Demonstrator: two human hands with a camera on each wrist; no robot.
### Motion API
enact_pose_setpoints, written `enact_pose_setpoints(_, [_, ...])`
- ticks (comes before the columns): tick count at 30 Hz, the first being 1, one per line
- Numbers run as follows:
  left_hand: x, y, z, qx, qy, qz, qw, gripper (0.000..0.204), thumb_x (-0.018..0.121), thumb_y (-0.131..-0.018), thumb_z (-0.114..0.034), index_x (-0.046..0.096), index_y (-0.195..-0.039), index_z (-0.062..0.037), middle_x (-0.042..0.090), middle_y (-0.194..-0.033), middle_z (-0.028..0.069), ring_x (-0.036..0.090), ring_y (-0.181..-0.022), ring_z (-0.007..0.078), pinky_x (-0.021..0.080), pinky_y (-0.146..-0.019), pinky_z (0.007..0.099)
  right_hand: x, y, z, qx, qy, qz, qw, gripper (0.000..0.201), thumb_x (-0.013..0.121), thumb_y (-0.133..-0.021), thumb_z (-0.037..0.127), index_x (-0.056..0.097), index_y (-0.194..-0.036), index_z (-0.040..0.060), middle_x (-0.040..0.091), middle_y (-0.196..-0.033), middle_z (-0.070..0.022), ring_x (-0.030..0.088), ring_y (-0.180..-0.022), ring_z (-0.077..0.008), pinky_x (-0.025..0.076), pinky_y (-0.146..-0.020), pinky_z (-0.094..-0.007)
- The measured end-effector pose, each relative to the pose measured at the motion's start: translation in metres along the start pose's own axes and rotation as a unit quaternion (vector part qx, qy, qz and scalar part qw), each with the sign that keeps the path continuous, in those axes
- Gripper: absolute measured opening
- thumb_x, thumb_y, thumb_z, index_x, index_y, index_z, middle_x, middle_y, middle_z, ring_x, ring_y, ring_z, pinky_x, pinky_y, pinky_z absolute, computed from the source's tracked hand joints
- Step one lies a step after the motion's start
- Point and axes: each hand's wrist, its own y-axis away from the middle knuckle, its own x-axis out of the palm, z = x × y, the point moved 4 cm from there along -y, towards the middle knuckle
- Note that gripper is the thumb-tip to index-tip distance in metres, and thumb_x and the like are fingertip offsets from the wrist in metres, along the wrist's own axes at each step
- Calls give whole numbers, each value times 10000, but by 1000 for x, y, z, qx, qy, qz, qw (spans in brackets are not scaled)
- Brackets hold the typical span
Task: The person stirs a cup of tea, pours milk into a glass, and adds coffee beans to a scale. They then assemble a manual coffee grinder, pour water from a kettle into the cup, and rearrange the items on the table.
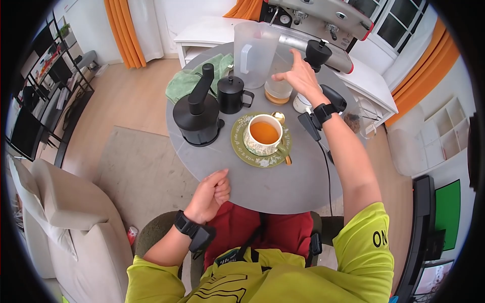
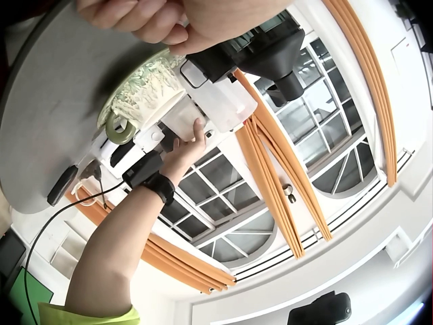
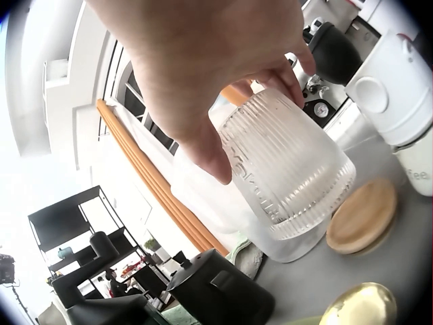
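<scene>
In the head view my right hand [image 1: 300, 76] reaches over the back of the table, thumb and fingers spread wide about a clear glass [image 1: 281, 70]. Fine ribs run down this glass [image 3: 291, 162] in the right wrist view, where the thumb lies along its left side and the fingers near its narrower top. Beside its base is a round wooden disc [image 3: 362, 217]. My left hand [image 1: 208, 194] holds nothing and hangs loosely curled at the front table edge. Nearest to it stands a patterned cup [image 1: 262, 136] of orange-brown liquid on a green saucer [image 1: 241, 151].
A tall translucent pitcher [image 1: 255, 55] stands behind the glass, a black lidded mug [image 1: 231, 95] and a black long-handled device [image 1: 197, 118] to its left. There is a green cloth [image 1: 189, 76] behind them. A gold spoon [image 1: 278, 117] lies by the cup. A cable [image 1: 328, 177] trails from my right wrist.
</scene>
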Motion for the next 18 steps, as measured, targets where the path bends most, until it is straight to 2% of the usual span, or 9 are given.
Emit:
enact_pose_setpoints(3, [-1, 0, 1, -2, -1, -3, 1000, 365, 477, -982, -229, 339, -657, -138, 266, -569, -57, 245, -511, 71, 248, -487, 226, 0, 1, 1, -8, -2, -27, 1000, 966, 784, -581, 366, 377, -1370, -17, 621, -1123, -251, 587, -1075, -380, 444, -957, -400])
enact_pose_setpoints(6, [-1, 1, 0, -1, -1, -4, 1000, 363, 478, -982, -231, 341, -659, -138, 270, -570, -57, 248, -511, 69, 250, -488, 226, 2, -3, 0, -26, 58, -29, 998, 965, 782, -584, 368, 376, -1374, -10, 617, -1127, -258, 587, -1074, -385, 445, -956, -401])
enact_pose_setpoints(8, [0, 0, 0, -1, 0, 0, 1000, 361, 479, -982, -231, 343, -660, -138, 272, -571, -57, 250, -511, 68, 252, -488, 226, 3, -1, -4, 4, 6, -1, 1000, 961, 786, -583, 368, 381, -1369, -9, 615, -1130, -260, 587, -1077, -384, 446, -950, -401])
enact_pose_setpoints(11, [-2, 0, 1, -2, 2, -6, 1000, 359, 481, -981, -228, 345, -662, -137, 275, -573, -57, 253, -512, 67, 255, -488, 225, 3, 1, -4, 9, -2, -15, 1000, 952, 789, -585, 362, 385, -1362, -10, 622, -1121, -251, 589, -1074, -379, 451, -936, -398])
enact_pose_setpoints(18, [-1, 1, -1, 2, 0, 0, 1000, 352, 485, -979, -226, 356, -664, -135, 276, -575, -57, 255, -514, 65, 257, -491, 223, 10, -2, -13, 24, 43, 0, 999, 964, 791, -589, 370, 367, -1378, 14, 640, -1076, -232, 601, -1053, -359, 452, -924, -396])
